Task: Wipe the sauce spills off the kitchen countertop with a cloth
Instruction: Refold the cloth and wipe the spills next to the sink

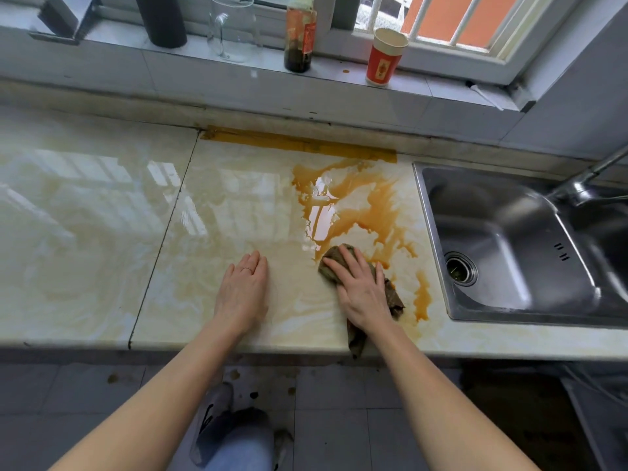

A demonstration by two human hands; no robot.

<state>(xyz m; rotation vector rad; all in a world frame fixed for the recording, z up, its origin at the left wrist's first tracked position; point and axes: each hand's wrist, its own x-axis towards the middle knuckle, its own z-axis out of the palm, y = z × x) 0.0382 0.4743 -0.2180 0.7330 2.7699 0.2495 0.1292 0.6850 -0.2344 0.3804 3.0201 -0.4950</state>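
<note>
Nearest the camera, a person's two bare forearms reached out over a grey tiled floor [339,419] marked with a few dark drips, a knee in blue jeans [241,450] and a grey shoe [217,402] showing between them.

On the glossy cream countertop [102,232], the left hand [243,290] lay flat, fingers together and spread open against the bare surface, holding nothing; a thin ring showed on one finger. Just to its right, the right hand [360,287] pressed palm-down on a crumpled brown cloth [394,297], fingers extended over it rather than curled around it. One end of the cloth trailed toward the near edge of the counter and hung slightly over it.

The cloth sat at the near edge of an orange-brown sauce spill [367,205], which spread from under the fingertips toward the far wall, with thin runs reaching right and a separate streak [422,297] beside the sink. A strip of brownish tape [299,144] ran along the far edge of the counter behind the spill.

At right, a stainless steel sink [509,239] was set into the counter, its drain [460,267] visible and a tap [584,181] angled over it.

Farthest off, the window ledge [204,56] carried a black cylinder [161,22], a clear glass jug [232,32], a sauce bottle [299,39] streaked with dark residue, and a red paper cup [385,57], beneath a barred window [458,18].
</note>
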